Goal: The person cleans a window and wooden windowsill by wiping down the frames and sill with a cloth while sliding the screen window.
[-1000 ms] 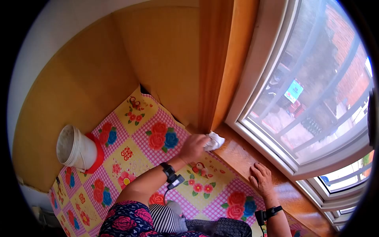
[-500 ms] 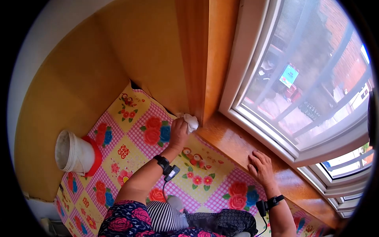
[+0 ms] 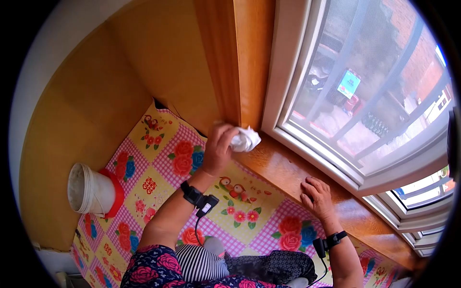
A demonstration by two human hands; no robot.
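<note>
A crumpled white cloth (image 3: 246,139) is gripped in my left hand (image 3: 220,148), close to the foot of the wooden window trim (image 3: 249,72). The fingers of that hand are curled round the cloth and slightly blurred. My right hand (image 3: 317,196) rests on the glossy wooden windowsill (image 3: 281,165), palm down with the fingers loosely bent and nothing in them. Both wrists wear black bands with small devices and cables.
A white bucket (image 3: 89,188) with a red base stands at the left on the floral patterned covering (image 3: 187,161). The white-framed window (image 3: 331,177) runs along the right. A yellow-brown wall (image 3: 158,53) rises behind.
My left hand has moved up and to the right with the cloth, toward the corner of trim and sill. The right hand stays in about the same place on the sill.
</note>
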